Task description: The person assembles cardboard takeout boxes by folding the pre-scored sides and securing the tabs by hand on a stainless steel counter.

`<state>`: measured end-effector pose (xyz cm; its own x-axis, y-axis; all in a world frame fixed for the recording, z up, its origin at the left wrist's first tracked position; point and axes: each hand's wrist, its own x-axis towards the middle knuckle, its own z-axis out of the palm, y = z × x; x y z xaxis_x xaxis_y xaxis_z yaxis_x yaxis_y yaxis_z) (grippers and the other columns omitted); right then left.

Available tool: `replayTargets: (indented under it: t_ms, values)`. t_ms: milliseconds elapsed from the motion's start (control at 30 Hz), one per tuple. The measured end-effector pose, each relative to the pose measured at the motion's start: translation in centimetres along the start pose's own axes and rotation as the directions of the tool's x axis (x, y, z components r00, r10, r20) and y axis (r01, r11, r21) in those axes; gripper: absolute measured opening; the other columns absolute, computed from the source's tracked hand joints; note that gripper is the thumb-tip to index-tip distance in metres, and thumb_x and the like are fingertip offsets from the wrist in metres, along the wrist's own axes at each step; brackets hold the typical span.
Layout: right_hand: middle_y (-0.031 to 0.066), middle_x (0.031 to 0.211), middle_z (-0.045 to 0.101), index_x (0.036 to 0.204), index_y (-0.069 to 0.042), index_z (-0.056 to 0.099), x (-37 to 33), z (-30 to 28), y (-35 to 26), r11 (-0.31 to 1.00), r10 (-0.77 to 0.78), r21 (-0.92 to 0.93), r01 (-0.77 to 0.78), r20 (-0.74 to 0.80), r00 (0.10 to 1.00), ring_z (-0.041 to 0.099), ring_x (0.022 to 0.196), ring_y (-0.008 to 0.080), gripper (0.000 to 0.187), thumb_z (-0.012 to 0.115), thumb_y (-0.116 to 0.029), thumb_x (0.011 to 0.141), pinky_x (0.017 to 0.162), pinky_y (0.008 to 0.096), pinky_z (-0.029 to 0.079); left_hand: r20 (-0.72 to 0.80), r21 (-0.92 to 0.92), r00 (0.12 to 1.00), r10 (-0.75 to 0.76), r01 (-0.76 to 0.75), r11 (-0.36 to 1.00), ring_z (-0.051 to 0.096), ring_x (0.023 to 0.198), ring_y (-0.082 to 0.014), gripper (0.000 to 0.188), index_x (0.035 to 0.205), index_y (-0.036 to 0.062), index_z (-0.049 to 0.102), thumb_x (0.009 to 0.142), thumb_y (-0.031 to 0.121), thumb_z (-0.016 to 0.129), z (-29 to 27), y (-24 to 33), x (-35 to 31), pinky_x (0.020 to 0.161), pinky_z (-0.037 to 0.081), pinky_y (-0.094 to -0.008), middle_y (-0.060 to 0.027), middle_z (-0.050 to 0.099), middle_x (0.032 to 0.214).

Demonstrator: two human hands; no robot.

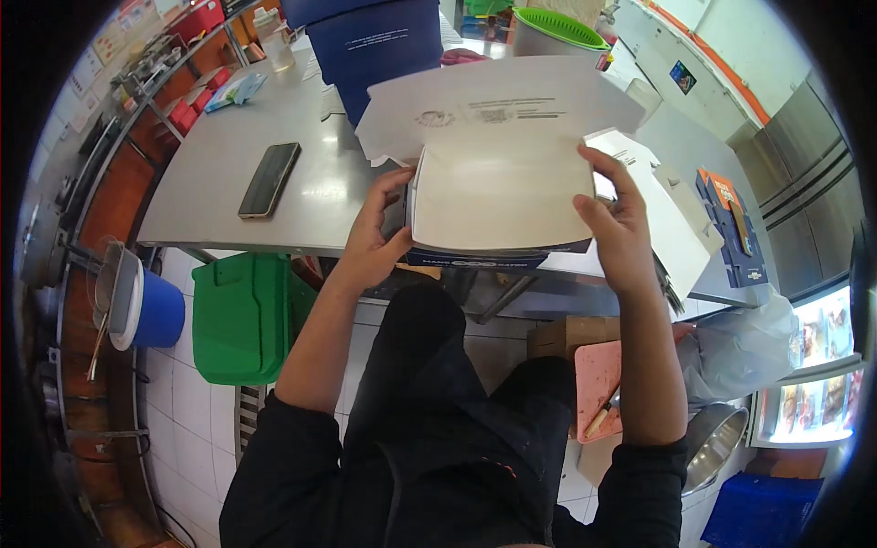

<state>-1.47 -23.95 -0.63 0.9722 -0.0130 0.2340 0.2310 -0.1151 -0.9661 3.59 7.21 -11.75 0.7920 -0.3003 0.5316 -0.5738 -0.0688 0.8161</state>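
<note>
At the near edge of the steel table, left hand and right hand each closed on a side of the open white box, dark phone lying toward the left edge.

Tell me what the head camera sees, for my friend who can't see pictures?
A person's left hand and right hand hold an open white cardboard box by its two sides at the edge of a steel table. A dark phone lies on the table to the left, and a green bin stands on the tiled floor below.
</note>
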Motion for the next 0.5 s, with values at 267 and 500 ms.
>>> replayTargets:
  t_ms: [267,500]
  values:
    - [0.0053,0.106,0.05,0.139,-0.007,0.057,0.2,2.3,2.2,0.999,0.025,-0.038,-0.024,0.015,1.0,0.053,0.091,0.0124,0.046,0.064,-0.01,0.093,0.086,0.0267,0.046,-0.084,-0.332,0.996,0.017,-0.044,0.942,0.035,0.144,-0.0289,0.09,0.156,-0.0029,0.024,0.095,0.053,0.06,1.1,0.4,-1.1,0.12,0.025,-0.042,-0.0216,0.035,0.155]
    - [0.0189,0.118,0.054,0.149,-0.007,0.047,-2.5,2.8,1.9,0.923,-0.207,-0.294,0.248,0.162,0.965,0.058,0.103,0.0319,0.065,0.066,-0.038,0.096,0.093,0.0394,0.047,-0.139,0.671,0.845,0.516,-0.302,0.677,0.038,0.142,-0.0395,0.086,0.148,-0.0066,0.036,0.085,0.039,0.073,0.8,2.4,0.2,0.118,0.025,-0.0521,-0.0297,0.038,0.152]
